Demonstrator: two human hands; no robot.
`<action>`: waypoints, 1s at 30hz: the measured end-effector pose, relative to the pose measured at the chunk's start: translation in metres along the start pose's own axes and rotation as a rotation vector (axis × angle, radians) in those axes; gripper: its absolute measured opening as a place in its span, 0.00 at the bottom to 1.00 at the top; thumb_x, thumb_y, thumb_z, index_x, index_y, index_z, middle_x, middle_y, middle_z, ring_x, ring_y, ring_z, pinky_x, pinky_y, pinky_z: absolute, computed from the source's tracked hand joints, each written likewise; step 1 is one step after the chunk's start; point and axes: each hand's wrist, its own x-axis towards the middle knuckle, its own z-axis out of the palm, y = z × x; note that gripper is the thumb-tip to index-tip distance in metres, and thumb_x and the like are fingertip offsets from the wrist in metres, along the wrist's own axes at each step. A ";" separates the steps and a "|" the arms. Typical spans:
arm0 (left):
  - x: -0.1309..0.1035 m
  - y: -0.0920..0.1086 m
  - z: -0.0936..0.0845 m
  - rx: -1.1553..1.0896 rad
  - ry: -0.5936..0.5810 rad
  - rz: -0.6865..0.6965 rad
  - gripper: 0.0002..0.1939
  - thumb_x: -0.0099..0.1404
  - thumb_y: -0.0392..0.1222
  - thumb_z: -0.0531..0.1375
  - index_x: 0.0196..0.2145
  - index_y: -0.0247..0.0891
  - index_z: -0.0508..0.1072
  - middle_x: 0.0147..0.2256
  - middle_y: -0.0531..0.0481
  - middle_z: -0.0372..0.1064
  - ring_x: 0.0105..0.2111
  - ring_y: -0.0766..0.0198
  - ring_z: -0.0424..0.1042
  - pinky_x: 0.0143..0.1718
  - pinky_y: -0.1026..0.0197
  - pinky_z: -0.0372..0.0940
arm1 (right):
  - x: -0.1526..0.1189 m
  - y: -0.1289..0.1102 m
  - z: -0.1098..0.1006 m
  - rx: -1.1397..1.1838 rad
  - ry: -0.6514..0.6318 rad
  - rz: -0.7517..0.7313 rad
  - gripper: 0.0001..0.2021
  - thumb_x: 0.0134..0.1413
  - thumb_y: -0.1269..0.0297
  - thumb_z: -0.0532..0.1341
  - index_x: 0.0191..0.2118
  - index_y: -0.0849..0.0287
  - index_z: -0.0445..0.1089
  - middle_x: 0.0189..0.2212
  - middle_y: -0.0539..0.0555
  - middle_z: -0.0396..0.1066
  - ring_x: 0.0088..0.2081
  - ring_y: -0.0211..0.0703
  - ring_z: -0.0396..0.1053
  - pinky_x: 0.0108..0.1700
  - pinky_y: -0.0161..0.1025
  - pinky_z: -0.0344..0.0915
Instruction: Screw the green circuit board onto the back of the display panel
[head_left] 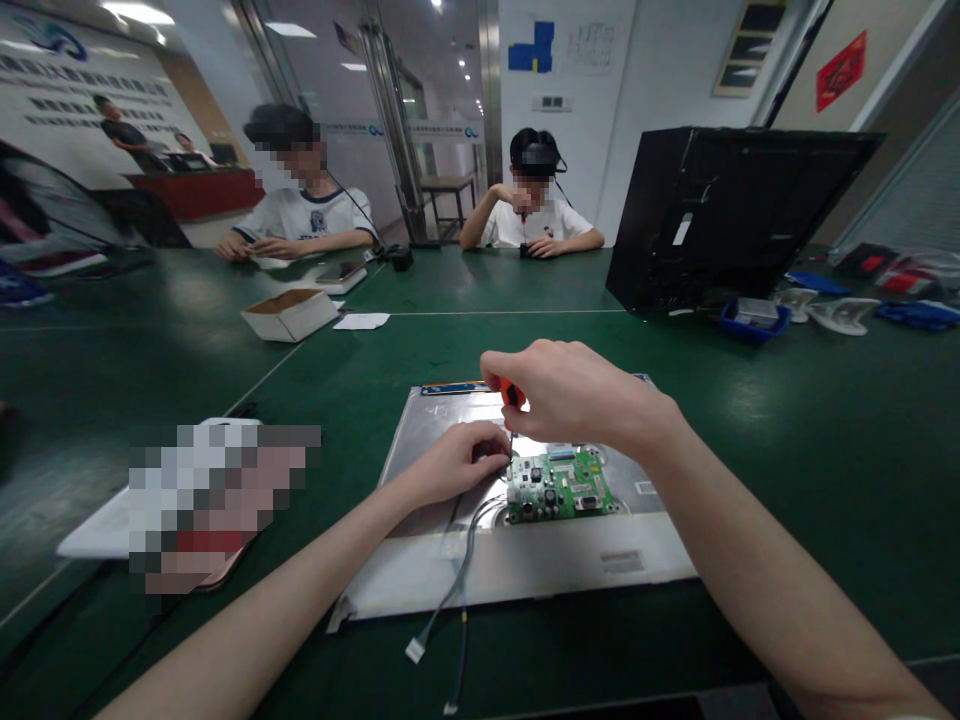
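Note:
My right hand (570, 390) is closed around the orange and black handle of a screwdriver (512, 392). Its thin shaft points down at the upper left corner of a green circuit board (559, 485). By that same corner, my left hand (465, 460) has its thumb and fingers brought together close to the shaft's tip; what they pinch is hidden. The board lies on the silver metal back of a flat display panel (435, 560). Grey cables (469, 560) run from the board's left side over the panel's near edge, ending in white connectors (415, 650).
Left of the panel lies a phone-like pink item (225, 560), partly blurred out. Farther back are an open white box (291, 315) and a paper slip (361, 321). A large black monitor housing (720, 220) stands back right beside a blue tray (754, 320). Two people sit across the table.

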 end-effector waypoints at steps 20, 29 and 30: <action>0.000 0.003 -0.002 0.004 0.017 0.009 0.03 0.63 0.36 0.59 0.33 0.37 0.74 0.30 0.51 0.72 0.32 0.60 0.70 0.36 0.60 0.65 | 0.002 0.000 0.002 -0.006 0.028 0.022 0.10 0.55 0.67 0.57 0.44 0.58 0.67 0.30 0.52 0.72 0.27 0.38 0.62 0.26 0.35 0.47; 0.001 0.002 -0.001 0.031 0.015 0.012 0.03 0.63 0.35 0.59 0.32 0.37 0.74 0.30 0.51 0.72 0.31 0.61 0.70 0.36 0.60 0.65 | 0.002 0.000 0.002 -0.025 0.030 0.033 0.08 0.55 0.67 0.57 0.42 0.58 0.67 0.29 0.52 0.71 0.26 0.37 0.61 0.25 0.35 0.47; 0.001 0.002 -0.002 0.033 0.016 0.013 0.03 0.63 0.35 0.59 0.32 0.37 0.73 0.30 0.51 0.72 0.32 0.61 0.70 0.35 0.60 0.65 | 0.002 -0.001 0.001 -0.037 0.029 0.044 0.08 0.55 0.67 0.57 0.42 0.58 0.67 0.29 0.51 0.70 0.26 0.37 0.61 0.25 0.35 0.47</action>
